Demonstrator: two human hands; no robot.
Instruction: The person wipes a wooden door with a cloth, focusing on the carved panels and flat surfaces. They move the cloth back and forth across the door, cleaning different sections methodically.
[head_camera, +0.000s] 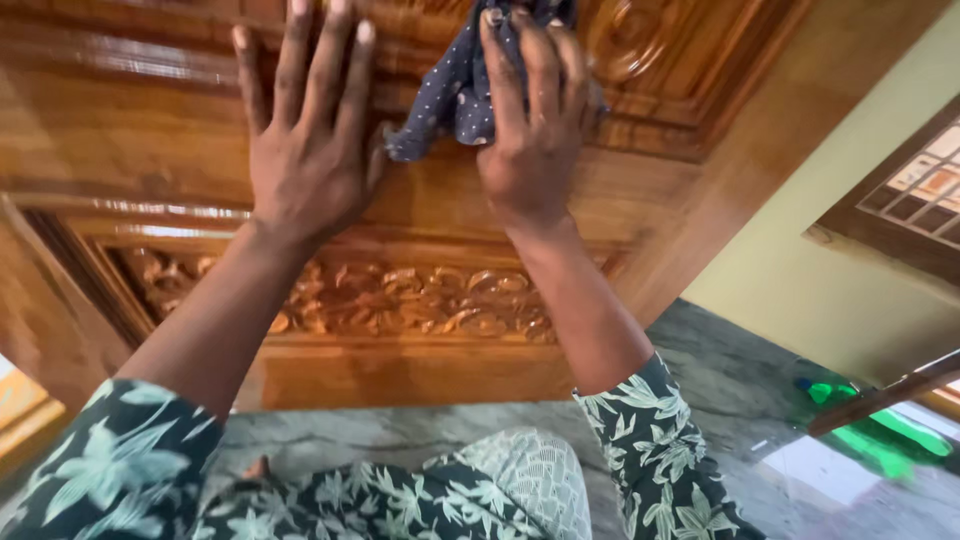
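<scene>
1. A person's left hand (305, 140) lies flat against a glossy carved wooden door (150, 130), fingers spread wide and released, gripping nothing.

2. The right hand (530, 120) presses a dark blue cloth with small white dots (450, 95) onto the same door, near its top; the fingers curl over the bunched fabric and grasp it.

3. The cloth sits between the two hands, its loose end hanging just beside the left hand's thumb and resting against the wood below an ornate raised moulding.

4. Below both wrists, a horizontal panel of carved floral scrollwork (400, 300) runs across the door, set inside a stepped frame.

5. Both forearms emerge from dark sleeves printed with pale leaves (660, 460); the same fabric covers the person's lap at the bottom of the view.

6. The floor is grey marbled stone (720, 380), with green reflections (880, 430) at the right.

7. A pale green wall (830, 270) and part of a wood-framed window grille (920, 190) stand to the right.
</scene>
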